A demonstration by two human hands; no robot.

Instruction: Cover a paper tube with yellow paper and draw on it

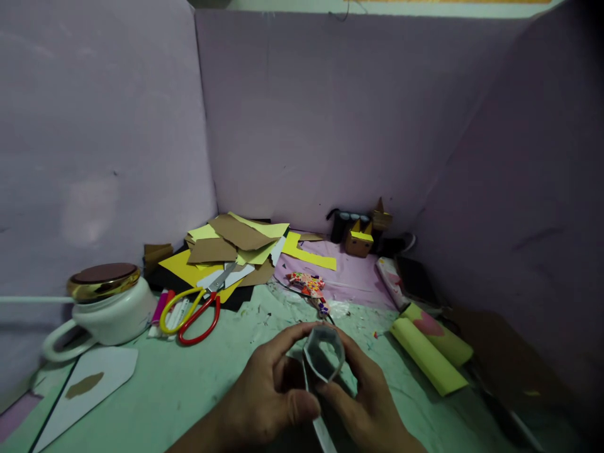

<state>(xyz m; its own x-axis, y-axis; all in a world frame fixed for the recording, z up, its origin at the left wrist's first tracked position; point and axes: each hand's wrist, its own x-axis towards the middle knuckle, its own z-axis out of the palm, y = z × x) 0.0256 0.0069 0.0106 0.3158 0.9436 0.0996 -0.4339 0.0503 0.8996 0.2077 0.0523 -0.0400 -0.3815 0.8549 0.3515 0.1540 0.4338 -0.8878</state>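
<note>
A paper tube (317,358) is held above the table (255,352), its open end up, a pale strip (323,434) running down from it. The 2 hands are partly closed round it: the left hand (271,390) on 1 side, thumb by the strip; the right hand (370,390) opposite, thumb at the near rim. Just beyond lies a patterned tool (309,286). Farther left, scissors (211,294) rest against paper scraps (245,233), near a white cup (117,314); to the right lie 2 yellow-green pieces (427,358).

Place: craft nook, likely in a home
Walls (353,119): lilac, enclosing
Green table (189,384): scissors (214,293), paper scraps (243,234), lidded mug (117,314)
</note>
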